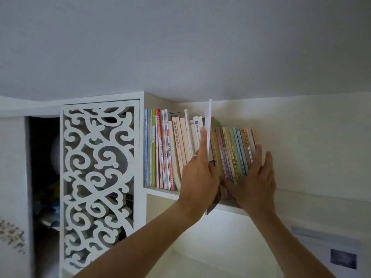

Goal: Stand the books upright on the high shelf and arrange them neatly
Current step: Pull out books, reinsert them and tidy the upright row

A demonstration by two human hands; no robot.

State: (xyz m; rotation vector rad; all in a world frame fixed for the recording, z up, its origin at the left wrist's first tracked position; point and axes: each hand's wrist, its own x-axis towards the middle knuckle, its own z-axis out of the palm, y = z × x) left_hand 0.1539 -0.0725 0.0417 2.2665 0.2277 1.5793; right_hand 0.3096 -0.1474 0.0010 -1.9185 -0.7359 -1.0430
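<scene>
A thin white book (208, 125) is being slid into the row of books (180, 149) on the high shelf (160, 192), pinched by the left hand (197, 177). The right hand (255, 181), fingers straight, presses the leaning pastel books (234, 153) at the right. Next, these probably must be pushed upright.

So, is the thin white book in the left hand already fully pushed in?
No. The thin white book sticks up above its neighbours, with the left hand holding it.

Paper books (200, 149) with glossy spines — matt white painted shelf (160, 192), smooth fretwork door (98, 177).
</scene>
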